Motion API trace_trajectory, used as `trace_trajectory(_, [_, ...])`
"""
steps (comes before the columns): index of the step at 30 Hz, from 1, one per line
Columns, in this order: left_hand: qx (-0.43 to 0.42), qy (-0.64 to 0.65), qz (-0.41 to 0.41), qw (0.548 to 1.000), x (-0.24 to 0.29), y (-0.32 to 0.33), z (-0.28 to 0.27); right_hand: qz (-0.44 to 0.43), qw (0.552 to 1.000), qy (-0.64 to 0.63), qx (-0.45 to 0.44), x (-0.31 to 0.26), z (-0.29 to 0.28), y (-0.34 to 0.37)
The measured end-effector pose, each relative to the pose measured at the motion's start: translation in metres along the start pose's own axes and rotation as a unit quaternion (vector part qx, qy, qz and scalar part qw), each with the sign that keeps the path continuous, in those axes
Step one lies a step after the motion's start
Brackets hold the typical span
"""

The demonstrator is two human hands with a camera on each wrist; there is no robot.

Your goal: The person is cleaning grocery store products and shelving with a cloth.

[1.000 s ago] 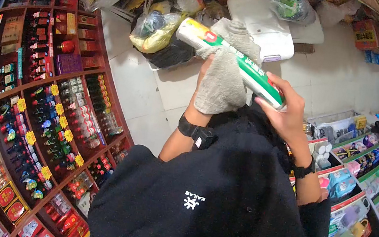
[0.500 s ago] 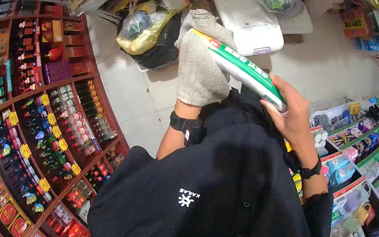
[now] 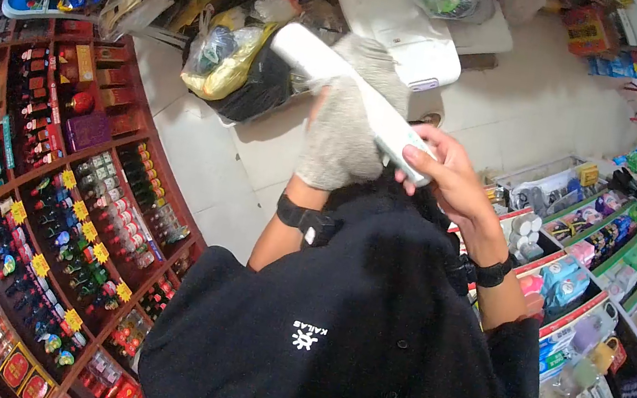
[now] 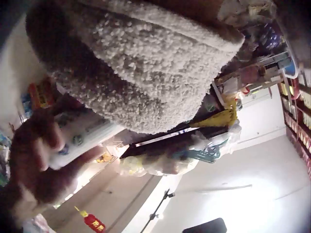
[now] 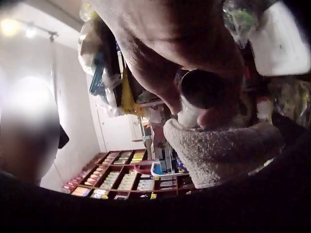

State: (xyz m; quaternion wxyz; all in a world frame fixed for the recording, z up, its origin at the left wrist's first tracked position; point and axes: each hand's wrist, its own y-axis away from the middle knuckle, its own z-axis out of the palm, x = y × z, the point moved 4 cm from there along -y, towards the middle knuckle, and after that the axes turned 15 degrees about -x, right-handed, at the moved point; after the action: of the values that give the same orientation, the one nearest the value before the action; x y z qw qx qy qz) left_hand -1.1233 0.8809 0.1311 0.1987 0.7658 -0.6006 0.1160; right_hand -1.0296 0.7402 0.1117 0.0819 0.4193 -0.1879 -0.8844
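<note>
In the head view, a white cylindrical can [image 3: 377,109] is held up in front of the person's black shirt [image 3: 351,311], tilted, its far end toward 10 o'clock and its near end toward 4 o'clock. The left hand [image 3: 331,137] is covered by a grey terry cloth [image 3: 375,67], which wraps the can from both sides around its middle; the hand grips the can through it, but the cloth hides most of the fingers, so how tightly they close cannot be told. The right hand [image 3: 457,179] is bare and pinches the near end, thumb on top and bent fingers beneath; the right wrist view shows the can's dark round end between them, with the cloth just beside. From the can, a white plastic box [image 3: 431,61] lies at 1 o'clock, a yellow plastic bag [image 3: 228,78] at 9 o'clock by a black bag [image 3: 269,89], a wooden bottle rack [image 3: 111,238] at 8 o'clock, and low shelves of packaged goods [image 3: 565,281] at 4 o'clock. Each wrist wears a black strap [image 3: 298,214].
</note>
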Motion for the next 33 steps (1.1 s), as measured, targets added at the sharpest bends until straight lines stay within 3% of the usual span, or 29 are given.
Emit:
trace_trajectory(4, [0.028,-0.024,0.015,0.999,0.004,-0.006,0.0,0.004,0.998,-0.057,-0.034,0.01,0.0,0.016])
trace_trajectory(6, [0.043,-0.042,0.021,0.998,0.004,-0.006,0.0,-0.002,1.0,-0.013,-0.023,0.006,0.003,0.022])
trace_trajectory(8, [0.056,-0.061,0.029,0.996,0.004,-0.005,0.0,-0.042,0.956,0.279,0.078,-0.004,0.005,0.031])
trace_trajectory(9, [0.063,-0.07,0.034,0.995,0.004,-0.005,0.0,-0.153,0.885,0.426,0.111,-0.008,0.007,0.03])
trace_trajectory(12, [0.085,-0.092,0.051,0.991,0.005,-0.008,0.004,-0.142,0.851,0.483,0.15,-0.013,0.015,0.033])
trace_trajectory(16, [0.118,-0.121,0.065,0.983,0.006,-0.009,0.01,-0.138,0.864,0.46,0.153,-0.012,0.013,0.032])
trace_trajectory(18, [0.137,-0.137,0.07,0.979,0.005,-0.008,0.012,-0.155,0.896,0.39,0.145,-0.013,0.011,0.025])
trace_trajectory(19, [0.147,-0.146,0.072,0.976,0.004,-0.008,0.012,-0.109,0.93,0.321,0.143,-0.013,0.012,0.022])
trace_trajectory(20, [0.158,-0.154,0.074,0.972,0.004,-0.008,0.012,-0.11,0.93,0.321,0.143,-0.014,0.015,0.018])
trace_trajectory(21, [0.16,-0.155,0.075,0.972,0.002,-0.01,0.015,-0.083,0.956,0.245,0.139,-0.012,0.014,0.011])
trace_trajectory(22, [0.165,0.06,0.056,0.983,-0.009,-0.012,0.018,-0.056,0.975,0.168,0.132,-0.01,0.013,0.006])
trace_trajectory(23, [0.162,0.271,0.036,0.948,-0.02,-0.014,0.027,-0.057,0.963,0.217,0.149,-0.013,0.015,0.005])
trace_trajectory(24, [0.15,0.471,0.016,0.869,-0.029,-0.016,0.039,-0.058,0.963,0.219,0.149,-0.016,0.009,0.006])
trace_trajectory(25, [0.129,0.65,-0.006,0.749,-0.035,-0.016,0.055,-0.051,0.883,0.433,0.173,-0.026,0.002,0.009])
trace_trajectory(26, [0.101,0.798,-0.03,0.593,-0.036,-0.015,0.067,-0.04,0.758,0.624,0.187,-0.033,0.0,0.011])
trace_trajectory(27, [0.102,0.798,-0.031,0.593,-0.038,-0.014,0.066,-0.048,0.795,0.553,0.245,-0.046,-0.006,0.015])
trace_trajectory(30, [0.037,0.796,-0.037,0.603,-0.04,-0.008,0.062,-0.207,0.887,0.364,0.194,-0.06,-0.044,-0.008])
trace_trajectory(32, [-0.066,0.771,-0.024,0.633,-0.032,-0.008,0.067,-0.163,0.947,0.238,0.14,-0.059,-0.042,-0.042])
trace_trajectory(33, [-0.086,0.827,0.009,0.556,-0.027,-0.004,0.07,-0.136,0.968,0.175,0.118,-0.051,-0.047,-0.06])
